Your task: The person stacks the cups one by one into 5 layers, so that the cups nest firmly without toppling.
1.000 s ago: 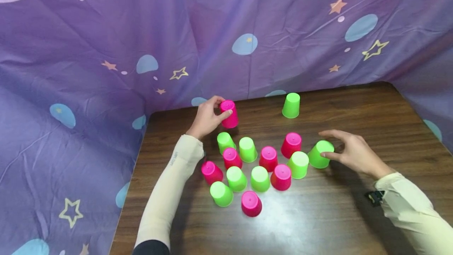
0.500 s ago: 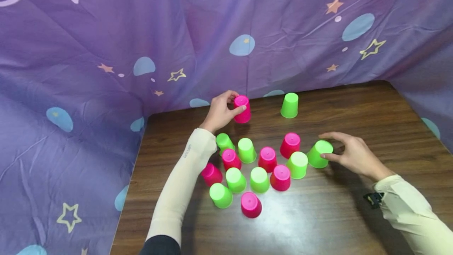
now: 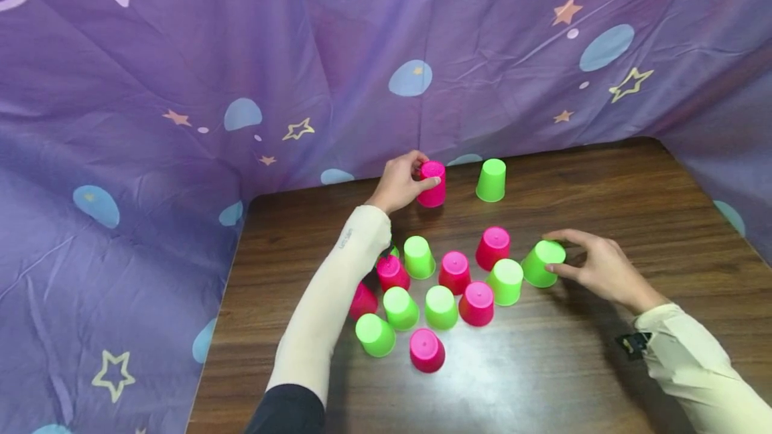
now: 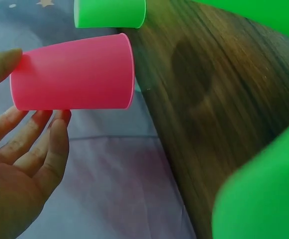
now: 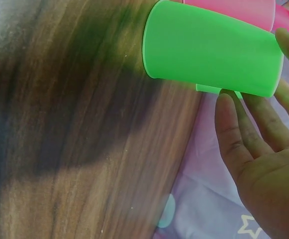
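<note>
My left hand holds an upside-down pink cup near the back edge of the table, thumb on one side and fingers on the other. In the left wrist view this pink cup hangs above the wood, its shadow apart from it. To its right stands a lone green cup, mouth down. At the right of the group, my right hand grips an upside-down green cup between thumb and fingers. The right wrist view shows that green cup with the thumb at its base end.
Several pink and green cups stand mouth down in a loose cluster mid-table, among them a pink cup in front and a green cup behind. My left forearm crosses over the cluster's left side. A purple curtain hangs behind the table.
My left hand has carried the pink cup rightward along the back of the table, closer to the lone green cup. The right hand and its green cup have stayed almost still.
</note>
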Available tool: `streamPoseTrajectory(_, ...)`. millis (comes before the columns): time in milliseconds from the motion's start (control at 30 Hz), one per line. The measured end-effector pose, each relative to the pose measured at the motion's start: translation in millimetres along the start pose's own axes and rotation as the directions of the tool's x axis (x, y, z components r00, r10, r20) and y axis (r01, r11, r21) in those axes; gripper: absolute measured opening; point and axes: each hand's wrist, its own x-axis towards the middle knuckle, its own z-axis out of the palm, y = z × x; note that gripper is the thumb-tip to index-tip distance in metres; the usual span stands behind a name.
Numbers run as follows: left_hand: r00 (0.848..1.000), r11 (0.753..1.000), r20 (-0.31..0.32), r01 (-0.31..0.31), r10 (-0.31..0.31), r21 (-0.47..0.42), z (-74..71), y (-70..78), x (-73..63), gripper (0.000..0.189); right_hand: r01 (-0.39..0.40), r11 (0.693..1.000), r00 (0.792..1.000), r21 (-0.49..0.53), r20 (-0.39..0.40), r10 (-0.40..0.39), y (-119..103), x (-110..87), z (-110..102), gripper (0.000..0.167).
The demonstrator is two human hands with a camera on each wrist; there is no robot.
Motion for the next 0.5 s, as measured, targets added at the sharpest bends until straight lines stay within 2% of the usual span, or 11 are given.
streamPoseTrajectory(233, 0.999, 0.999, 0.010, 0.046, -0.046, -0.002, 17.0, 5.7, 17.5, 0.042, -0.026, 0.999, 0.999, -0.025, -0.030, 0.025, 1, -4.3, 1, 0.050)
streamPoseTrajectory(500, 0.997, 0.996, 0.026, 0.075, -0.076, 0.049, 29.0, 5.0, 27.7, 0.042, -0.045, 0.999, 0.998, 0.021, -0.034, 0.046, 1, -7.9, 1, 0.049)
